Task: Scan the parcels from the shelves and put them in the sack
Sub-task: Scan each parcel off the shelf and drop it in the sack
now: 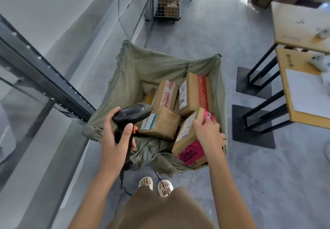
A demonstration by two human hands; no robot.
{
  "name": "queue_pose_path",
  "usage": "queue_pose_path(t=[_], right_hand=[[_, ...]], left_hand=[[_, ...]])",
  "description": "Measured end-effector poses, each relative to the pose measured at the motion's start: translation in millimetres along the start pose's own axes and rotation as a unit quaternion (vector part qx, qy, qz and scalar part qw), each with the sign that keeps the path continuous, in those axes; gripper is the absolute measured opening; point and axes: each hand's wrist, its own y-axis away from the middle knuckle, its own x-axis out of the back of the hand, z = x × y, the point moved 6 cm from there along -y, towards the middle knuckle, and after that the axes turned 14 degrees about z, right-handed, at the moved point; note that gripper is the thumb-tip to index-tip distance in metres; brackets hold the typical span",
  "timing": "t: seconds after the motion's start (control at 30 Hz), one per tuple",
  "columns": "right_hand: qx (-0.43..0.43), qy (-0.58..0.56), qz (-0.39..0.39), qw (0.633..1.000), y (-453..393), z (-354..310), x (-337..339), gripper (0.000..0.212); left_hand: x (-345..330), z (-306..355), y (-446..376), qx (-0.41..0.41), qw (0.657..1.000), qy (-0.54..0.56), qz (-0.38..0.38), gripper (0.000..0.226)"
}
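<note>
Grey concrete floor [205, 37], wide head view looking down on an olive green sack [141, 71] hung open on a frame; sack is the landmark for everything below. Inside the sack: several brown cardboard parcels, packed touching each other. Pink-taped parcel [189, 139] sits at the sack's near right corner, tilted, leaning on the rim. Right hand [209, 132] rests on top of it, fingers curved over the upper edge, gripping the box. Plain parcel with a white-teal label [160, 123] lies just left of it, mid-sack. Two more sit behind, toward the far side of the sack: red-printed parcel [167, 95] and a larger parcel with a red tape band [195, 93], both tilted. Left hand [114, 136] is over the sack's near left edge, wrapped around the handle of a black barcode scanner [132, 112]; scanner head points in over the sack toward the labelled parcel, cable drops down toward the floor. Left of the sack: dark steel shelf upright [44, 75], running diagonally. Right of the sack, well apart: yellow-topped counter [303, 21] on black legs with a white sheet on it. Beyond the sack: wire cage trolley [167, 2] holding boxes. Near side of the sack: person's feet in light slippers [155, 185].
</note>
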Motion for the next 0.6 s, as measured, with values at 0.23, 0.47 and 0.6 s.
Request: queue_pose_path(t=[0.23,0.47,0.6], right_hand=[[0.023,0.024,0.029,0.999,-2,-17,-25,0.069],[0.089,-0.049,-0.002,0.995,-1,-1,-69,0.074],[0.07,-0.079,0.025,0.994,-2,0,-71,0.073]], left_hand=[[-2,-6,-18,0.012,0.999,-0.001,-0.044,0.043],[-12,-14,-23,0.028,0.997,-0.002,-0.076,0.047],[-15,-13,-23,0.034,0.996,0.0,-0.084,0.048]])
